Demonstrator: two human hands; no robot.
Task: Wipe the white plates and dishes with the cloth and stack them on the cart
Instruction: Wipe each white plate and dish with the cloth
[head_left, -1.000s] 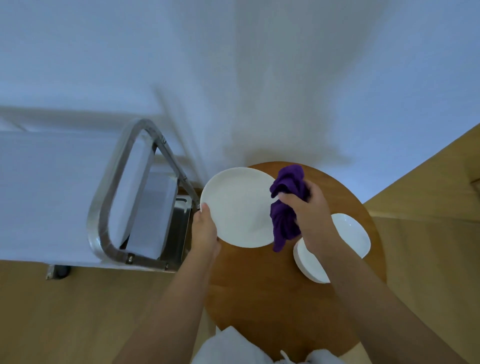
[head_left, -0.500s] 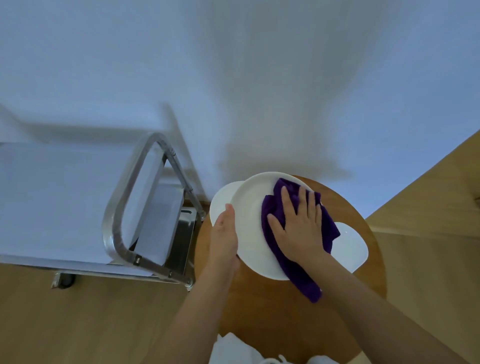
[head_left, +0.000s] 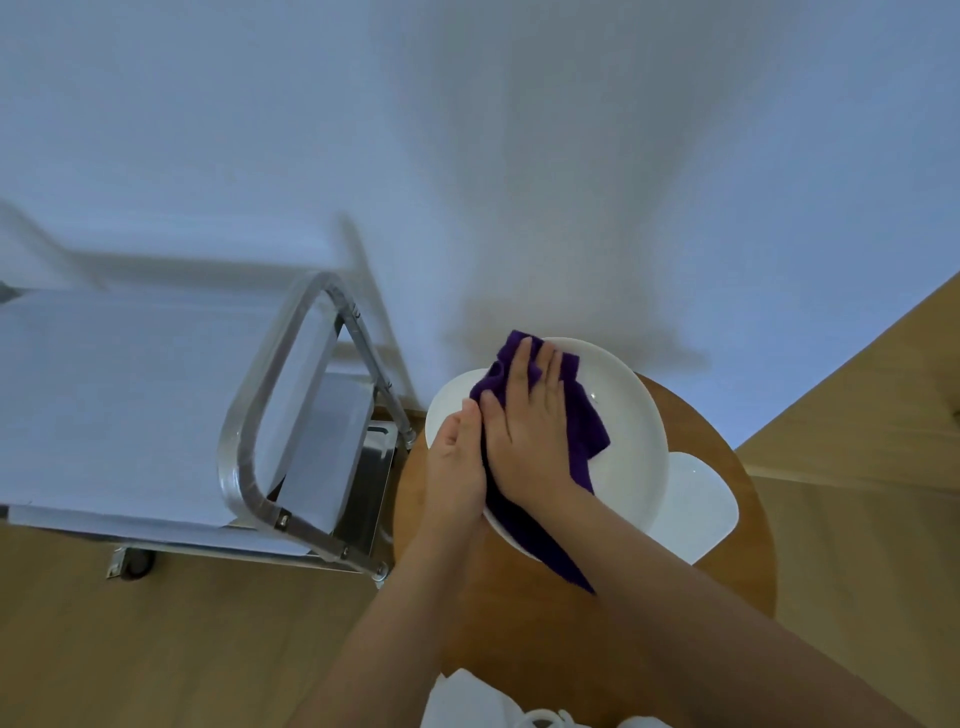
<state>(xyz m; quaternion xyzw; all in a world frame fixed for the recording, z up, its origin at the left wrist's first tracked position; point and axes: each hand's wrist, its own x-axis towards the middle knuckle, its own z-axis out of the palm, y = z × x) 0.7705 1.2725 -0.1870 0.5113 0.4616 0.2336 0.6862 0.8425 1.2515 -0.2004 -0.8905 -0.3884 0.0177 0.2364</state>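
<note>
We see the right hand (head_left: 535, 431) flat, fingers straight, pressing the purple cloth (head_left: 589, 431) onto the top white plate (head_left: 631, 431). The left hand (head_left: 457, 467) steadies that plate's near-left rim; whether its fingers curl under we cannot tell. The two hands touch side by side. A second plate (head_left: 447, 402) peeks out below, and a squarish white dish (head_left: 698, 506) lies to the right, all on the round wooden desk (head_left: 748, 561). The steel cart (head_left: 291, 395) stands just left.
</note>
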